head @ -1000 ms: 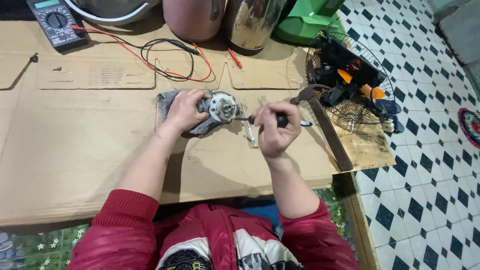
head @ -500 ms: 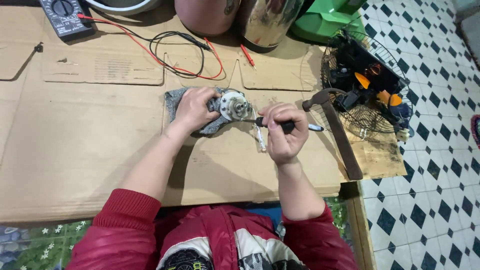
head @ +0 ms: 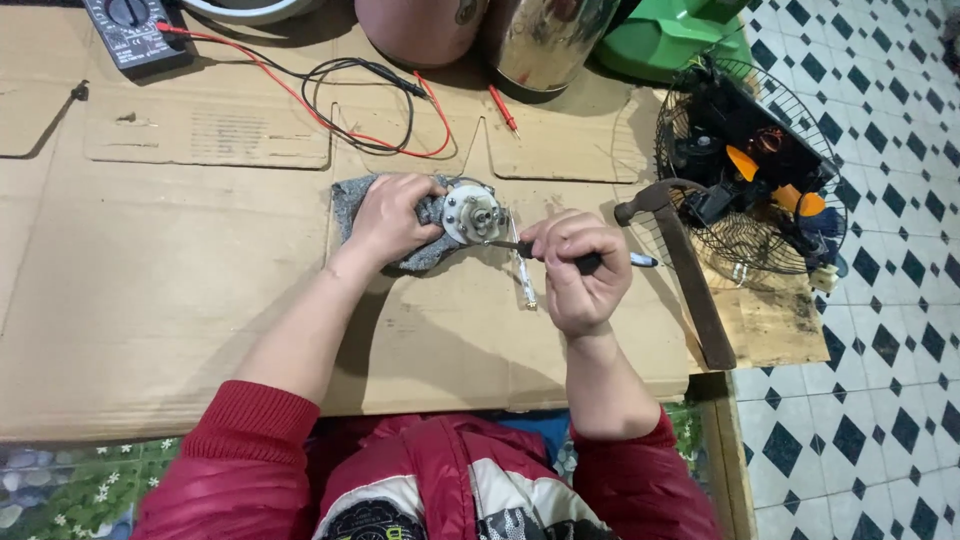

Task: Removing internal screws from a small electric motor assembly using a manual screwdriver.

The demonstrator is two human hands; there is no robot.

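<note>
Steadying the small motor (head: pixel 473 212) on grey cloth (head: pixel 350 200) with left hand (head: pixel 392 216); screwdriver (head: pixel 560 256) is gripped by right hand (head: pixel 578 268), tip held at housing.

Screwdriver (head: pixel 590 262) shaft under fingers (head: pixel 575 245)

Only screen here is on the multimeter (head: pixel 132 30) at the top left corner of the desk, dark body, with the display mostly cut off by the frame edge. Flattened brown cardboard box (head: pixel 200 260) covers the desk, with a faint grey printed patch near its top flap.
</note>
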